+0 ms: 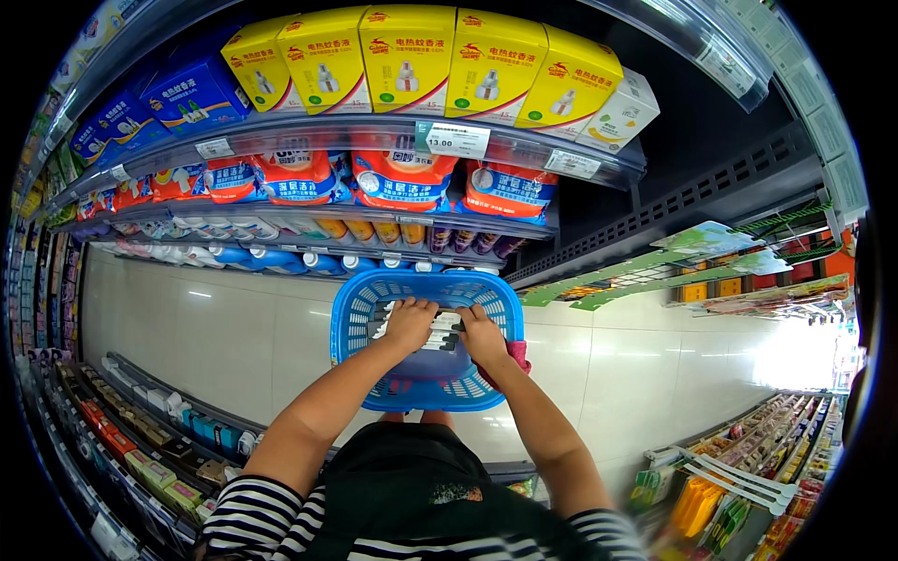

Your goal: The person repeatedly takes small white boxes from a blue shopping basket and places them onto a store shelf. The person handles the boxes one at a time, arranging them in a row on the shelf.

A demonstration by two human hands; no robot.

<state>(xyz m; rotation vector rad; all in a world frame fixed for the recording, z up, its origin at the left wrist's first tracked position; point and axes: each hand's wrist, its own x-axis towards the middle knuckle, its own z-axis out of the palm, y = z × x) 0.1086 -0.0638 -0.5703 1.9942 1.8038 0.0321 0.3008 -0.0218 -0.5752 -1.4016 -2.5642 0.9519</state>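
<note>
In front of me is a blue plastic basket (426, 403) with slotted sides. Inside it lie several white-and-dark strips (442, 341), perhaps price-tag holders. My left hand (412, 324) reaches into the basket over the strips, fingers bent; whether it grips one cannot be told. My right hand (483, 335) is at the right end of the strips, its fingers curled at a dark edge there. What its palm holds is hidden. A red cloth (518, 356) hangs over the basket's right rim, beside my right wrist.
Shelves ahead hold yellow boxes (407, 63), blue boxes (193, 88), orange-and-blue detergent bags (403, 172) and blue bottles (270, 259). A clear shelf-edge strip with price tags (452, 140) runs across. Green display panels (610, 287) jut out at right. Stocked shelves (140, 449) stand behind me.
</note>
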